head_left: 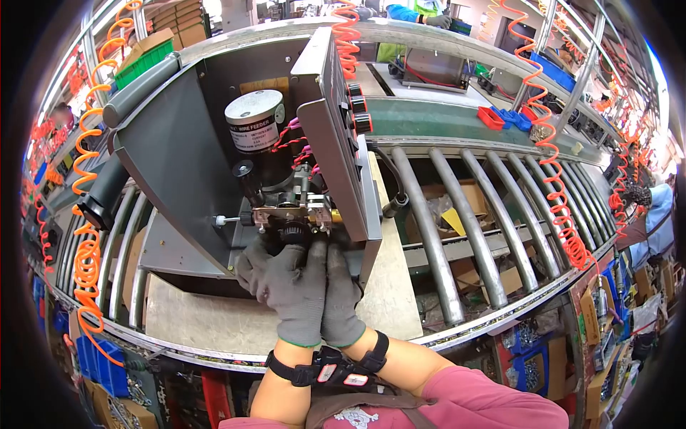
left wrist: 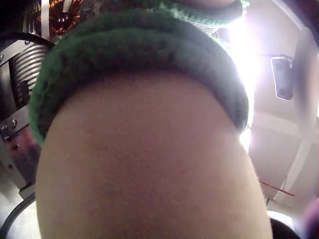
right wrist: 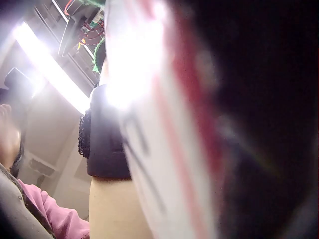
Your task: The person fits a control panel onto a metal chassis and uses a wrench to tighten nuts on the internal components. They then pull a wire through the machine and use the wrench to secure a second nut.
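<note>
An open grey metal housing (head_left: 179, 164) contains a cylindrical wire feeder motor (head_left: 254, 118) and a metal feed mechanism (head_left: 293, 214) with a black ribbed knob (head_left: 294, 231). Both hands wear grey gloves with green cuffs and are side by side at the front of the mechanism. My left hand (head_left: 289, 289) reaches in just below the knob. Close against it, my right hand (head_left: 339, 293) points its fingers in under the mechanism's right part. The fingertips of both are hidden in shadow there, and I cannot tell what they hold. The left wrist view shows mostly forearm and glove cuff (left wrist: 139, 50).
The housing stands on a pale board (head_left: 393, 286) over a roller conveyor (head_left: 471, 229). Orange coiled hoses (head_left: 547, 143) hang on both sides. A black cable (head_left: 396, 186) leaves the housing's right side. Red and blue bins (head_left: 504, 118) sit on the green ledge behind.
</note>
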`<state>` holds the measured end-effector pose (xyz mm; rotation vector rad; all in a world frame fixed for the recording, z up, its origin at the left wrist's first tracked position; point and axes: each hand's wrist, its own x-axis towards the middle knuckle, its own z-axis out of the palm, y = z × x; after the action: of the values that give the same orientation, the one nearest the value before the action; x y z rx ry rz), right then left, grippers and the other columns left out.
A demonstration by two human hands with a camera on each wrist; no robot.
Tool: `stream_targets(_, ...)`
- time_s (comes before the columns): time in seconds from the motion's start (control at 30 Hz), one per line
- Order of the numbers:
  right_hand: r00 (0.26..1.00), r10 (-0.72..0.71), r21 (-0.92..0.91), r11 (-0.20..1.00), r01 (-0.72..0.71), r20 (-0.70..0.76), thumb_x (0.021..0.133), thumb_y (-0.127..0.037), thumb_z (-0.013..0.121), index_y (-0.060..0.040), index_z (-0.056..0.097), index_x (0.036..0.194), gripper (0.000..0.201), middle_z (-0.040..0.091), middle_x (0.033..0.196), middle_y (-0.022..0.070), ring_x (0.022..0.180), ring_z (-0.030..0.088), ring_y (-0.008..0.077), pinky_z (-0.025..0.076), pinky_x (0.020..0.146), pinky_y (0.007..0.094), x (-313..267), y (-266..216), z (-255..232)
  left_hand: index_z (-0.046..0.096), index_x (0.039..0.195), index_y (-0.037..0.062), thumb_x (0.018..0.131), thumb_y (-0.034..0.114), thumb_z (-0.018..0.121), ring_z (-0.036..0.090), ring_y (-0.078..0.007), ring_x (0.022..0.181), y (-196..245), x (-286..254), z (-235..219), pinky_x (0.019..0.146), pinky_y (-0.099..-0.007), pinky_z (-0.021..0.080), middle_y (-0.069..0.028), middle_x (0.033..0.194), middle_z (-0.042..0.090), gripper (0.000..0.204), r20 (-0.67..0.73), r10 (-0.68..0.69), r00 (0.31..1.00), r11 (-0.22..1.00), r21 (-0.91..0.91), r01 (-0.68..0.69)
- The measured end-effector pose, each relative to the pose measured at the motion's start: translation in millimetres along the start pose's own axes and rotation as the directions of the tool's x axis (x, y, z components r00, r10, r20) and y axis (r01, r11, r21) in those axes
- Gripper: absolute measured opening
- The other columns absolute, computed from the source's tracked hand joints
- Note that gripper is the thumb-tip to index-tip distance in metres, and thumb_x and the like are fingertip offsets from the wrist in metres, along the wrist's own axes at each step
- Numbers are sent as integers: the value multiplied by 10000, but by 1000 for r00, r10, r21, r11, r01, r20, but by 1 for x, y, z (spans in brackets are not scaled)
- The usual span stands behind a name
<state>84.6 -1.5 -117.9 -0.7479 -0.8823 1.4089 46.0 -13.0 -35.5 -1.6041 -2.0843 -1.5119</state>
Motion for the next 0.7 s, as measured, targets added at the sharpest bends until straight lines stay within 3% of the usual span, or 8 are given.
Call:
stream_targets(0.13,993,93,169,982,-80,-67,994,-182,400,-24,415,1326,368,576,1160,135,968,603,165,506,800,252,-1,-13,5,719,814,64,759,276,720,460,-285,1051,-1,1,0,889,-405,369,-139,1064,590,219,-16,56,998,998,5,-56)
stream_targets(0.23,995,-66,-33,997,63,-81,997,-155,343,-28,495,1219,298,548,1114,92,994,546,161,468,849,253,-1,20,6,724,838,78,764,286,717,459,-283,1054,-1,-1,-1,891,-409,368,-135,1065,592,221,-21,80,997,995,63,-78)
stream_targets(0.27,937,-318,-508,836,206,-143,1000,-158,337,-31,499,1219,300,545,1114,85,1000,538,153,468,840,242,3,35,12,724,838,78,764,286,717,459,-283,1054,0,0,-2,891,-409,368,-135,1065,592,221,-22,80,997,995,63,-78)
stream_targets(0.3,831,-551,-863,453,225,-72,1002,-160,331,-35,502,1219,303,542,1114,79,1006,530,144,467,831,231,5,44,14,725,841,84,756,282,721,458,-286,1054,1,1,-3,892,-410,368,-136,1067,590,216,-4,57,998,998,42,-56)
stream_targets(0.33,832,-550,-863,452,225,-71,1002,-160,331,-35,502,1219,303,542,1114,79,1006,530,144,467,831,231,3,23,15,727,844,89,748,278,725,457,-288,1054,2,1,-3,892,-411,368,-136,1070,589,211,15,33,999,999,22,-33)
stream_targets(0.37,953,-217,-345,929,134,-213,993,-209,391,-39,531,1199,302,582,1083,73,950,561,120,477,782,224,-2,-16,16,727,844,89,748,278,725,457,-288,1054,4,1,-3,892,-411,368,-136,1070,589,211,16,30,999,999,20,-31)
stream_targets(0.4,984,146,324,940,-107,-98,984,-258,450,-43,561,1179,311,622,1051,68,893,592,95,488,734,216,-5,-37,17,727,827,90,732,277,735,460,-293,1051,6,1,-2,889,-411,372,-135,1072,588,210,-19,9,1000,999,35,-9)
stream_targets(0.7,984,158,198,970,-140,-82,991,-285,434,-36,545,1204,346,621,1052,81,919,590,111,489,757,235,-6,-44,15,722,759,72,666,242,775,480,-312,1037,-8,-1,6,883,-415,387,-136,1094,569,201,-151,58,987,997,50,-51)
